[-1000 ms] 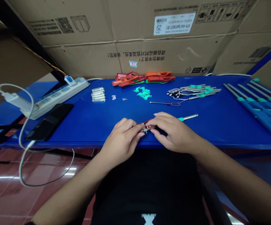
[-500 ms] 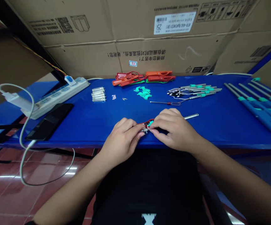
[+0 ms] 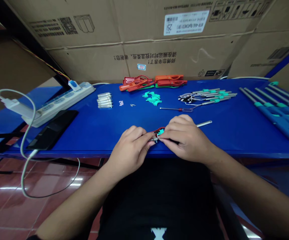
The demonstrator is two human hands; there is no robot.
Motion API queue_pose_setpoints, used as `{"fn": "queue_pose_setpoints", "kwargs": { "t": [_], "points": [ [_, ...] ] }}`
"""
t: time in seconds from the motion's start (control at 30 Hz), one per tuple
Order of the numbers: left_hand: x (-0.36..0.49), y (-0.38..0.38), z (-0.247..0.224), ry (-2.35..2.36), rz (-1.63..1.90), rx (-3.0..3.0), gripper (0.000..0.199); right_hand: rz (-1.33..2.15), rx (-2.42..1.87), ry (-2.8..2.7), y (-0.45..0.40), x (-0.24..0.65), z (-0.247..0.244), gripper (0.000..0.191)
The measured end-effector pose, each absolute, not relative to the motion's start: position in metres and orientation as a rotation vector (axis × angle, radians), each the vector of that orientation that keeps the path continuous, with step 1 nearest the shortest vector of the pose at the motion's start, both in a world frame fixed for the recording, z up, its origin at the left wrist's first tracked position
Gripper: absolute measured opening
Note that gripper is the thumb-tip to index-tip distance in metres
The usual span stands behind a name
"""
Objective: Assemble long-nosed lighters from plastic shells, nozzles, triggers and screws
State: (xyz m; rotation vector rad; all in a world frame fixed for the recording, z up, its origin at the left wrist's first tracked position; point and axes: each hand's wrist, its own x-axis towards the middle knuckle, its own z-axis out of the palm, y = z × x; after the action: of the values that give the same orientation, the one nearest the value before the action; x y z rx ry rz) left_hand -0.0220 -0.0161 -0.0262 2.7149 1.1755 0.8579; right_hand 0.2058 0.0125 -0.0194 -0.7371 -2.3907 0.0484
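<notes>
Close together at the table's front edge, both hands work over a lighter's red casing [image 3: 159, 129], mostly hidden by my fingers. My left hand [image 3: 131, 148] is closed, thumb and forefinger pinching a small clear lighter fuel tank with a metal end [image 3: 155, 137]. The fingertips of my right hand [image 3: 184, 136] are pinched at that same metal end; what they hold is too small to make out. A teal trigger [image 3: 161, 131] shows between the hands. From behind my right hand a metal lighter tube [image 3: 204, 124] sticks out to the right.
Farther back lie clear fuel tanks [image 3: 104, 100], teal triggers [image 3: 152, 98], red casings [image 3: 136, 83], wired metal tubes [image 3: 209, 95] and a screwdriver [image 3: 177, 109]. Blue lighters [image 3: 282, 116] lie right. Left are a phone [image 3: 53, 130], a power strip [image 3: 61, 103] and a white cable [image 3: 23, 166].
Hardly anything differs. Both hands keep their pinch at the same spot, and the view has shifted very slightly.
</notes>
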Motion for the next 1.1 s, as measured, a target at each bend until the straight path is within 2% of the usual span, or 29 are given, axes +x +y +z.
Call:
{"fn": "queue_pose_setpoints", "kwargs": {
  "t": [0.77,1.0,1.1],
  "points": [
    [-0.020,-0.019,-0.028,1.124,0.969,2.715,0.022,0.076,-0.687,-2.375,0.011,0.206,-0.018,0.016],
    [-0.021,-0.019,-0.026,1.112,0.991,2.741,0.024,0.190,-0.743,-2.370,0.012,0.212,-0.010,0.009],
    [-0.024,-0.019,-0.026,1.114,1.013,2.771,0.028,0.259,-0.816,-2.392,0.016,0.217,-0.001,0.013]
  ]
}}
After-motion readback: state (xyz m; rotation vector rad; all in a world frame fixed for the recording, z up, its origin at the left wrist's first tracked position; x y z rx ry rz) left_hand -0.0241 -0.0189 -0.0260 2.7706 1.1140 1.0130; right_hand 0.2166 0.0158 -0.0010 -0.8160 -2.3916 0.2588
